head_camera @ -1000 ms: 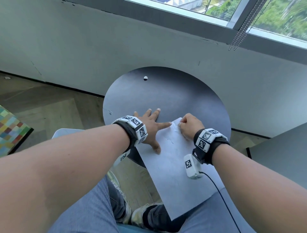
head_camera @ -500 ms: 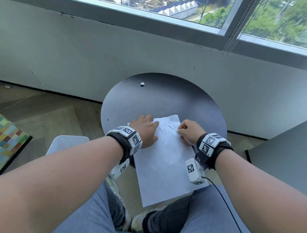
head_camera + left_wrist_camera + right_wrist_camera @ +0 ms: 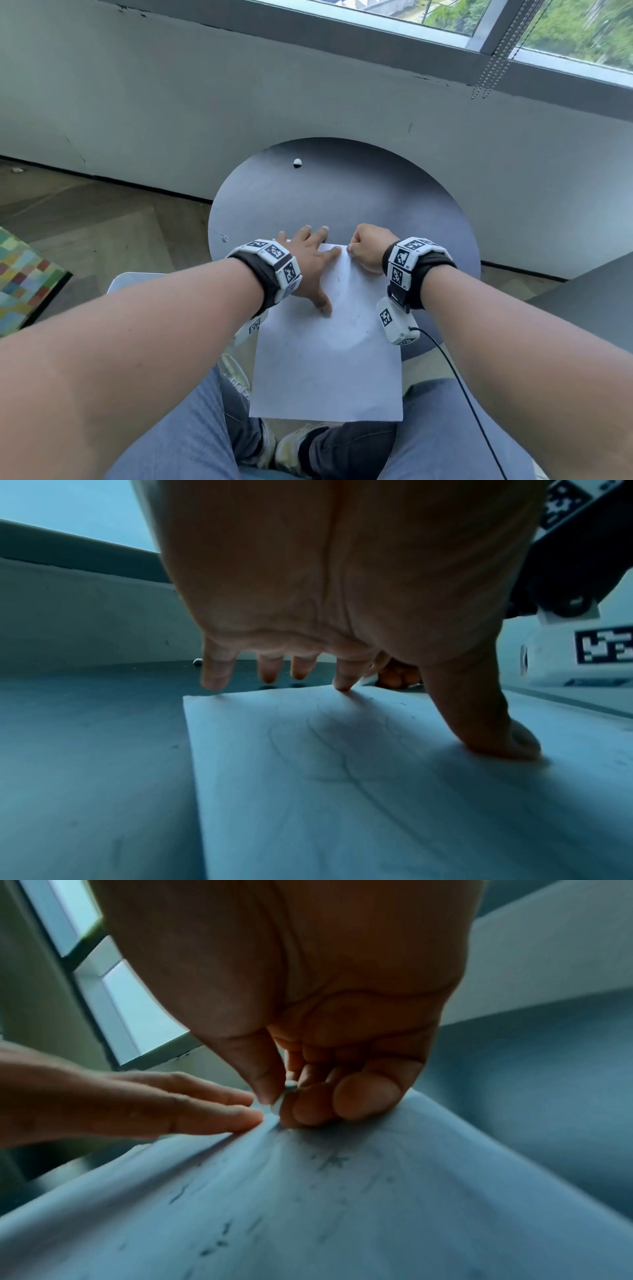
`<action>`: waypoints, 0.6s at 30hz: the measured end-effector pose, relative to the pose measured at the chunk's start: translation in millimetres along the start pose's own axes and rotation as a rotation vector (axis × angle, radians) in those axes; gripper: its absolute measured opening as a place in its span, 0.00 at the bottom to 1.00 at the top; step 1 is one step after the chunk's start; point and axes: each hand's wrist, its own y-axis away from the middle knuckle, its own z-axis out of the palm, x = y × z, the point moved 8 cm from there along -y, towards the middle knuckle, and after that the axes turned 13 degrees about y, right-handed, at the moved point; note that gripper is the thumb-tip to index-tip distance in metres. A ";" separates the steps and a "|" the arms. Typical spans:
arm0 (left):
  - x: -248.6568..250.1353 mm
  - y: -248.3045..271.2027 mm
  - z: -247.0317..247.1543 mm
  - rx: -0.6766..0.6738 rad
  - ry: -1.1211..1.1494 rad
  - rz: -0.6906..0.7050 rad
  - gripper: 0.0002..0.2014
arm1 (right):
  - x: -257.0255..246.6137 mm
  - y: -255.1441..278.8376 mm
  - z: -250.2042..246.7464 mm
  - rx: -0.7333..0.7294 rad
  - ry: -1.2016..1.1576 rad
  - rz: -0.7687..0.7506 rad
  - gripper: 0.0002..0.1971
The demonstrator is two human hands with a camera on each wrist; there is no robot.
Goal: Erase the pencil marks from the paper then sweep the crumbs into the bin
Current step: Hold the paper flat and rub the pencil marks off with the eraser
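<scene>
A white sheet of paper (image 3: 325, 359) lies on the near part of a round dark table (image 3: 376, 192) and hangs over its edge above my lap. My left hand (image 3: 313, 263) lies spread and flat on the paper's far left corner, thumb (image 3: 496, 737) pressing down. My right hand (image 3: 354, 248) is curled at the far right corner and pinches a small white eraser (image 3: 286, 1093) against the sheet. Faint pencil lines (image 3: 342, 750) and dark specks and crumbs (image 3: 335, 1161) show on the paper.
A small white lump (image 3: 297, 163) sits alone at the table's far left. A white object (image 3: 130, 279) stands on the floor by my left arm, mostly hidden. A grey wall runs right behind the table, and a second dark surface (image 3: 589, 294) is at the right.
The paper has turned from slanted to straight in front of me. My left hand went from curled to spread flat on it. My right hand has shifted up to the paper's far corner.
</scene>
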 end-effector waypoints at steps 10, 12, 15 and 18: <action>-0.5 3.2 16.0 0.035 0.063 -0.035 0.67 | -23.3 31.5 5.7 0.007 0.093 -0.188 0.02; -0.5 1.8 17.1 0.026 0.071 -0.032 0.68 | -30.7 51.1 15.9 -0.008 0.105 -0.284 0.01; -2.1 0.8 20.3 0.016 0.074 -0.034 0.69 | -35.5 72.7 33.9 -0.120 0.136 -0.374 0.03; -3.5 -0.6 21.4 0.012 0.072 -0.029 0.71 | -35.5 63.0 29.3 -0.107 0.147 -0.366 0.03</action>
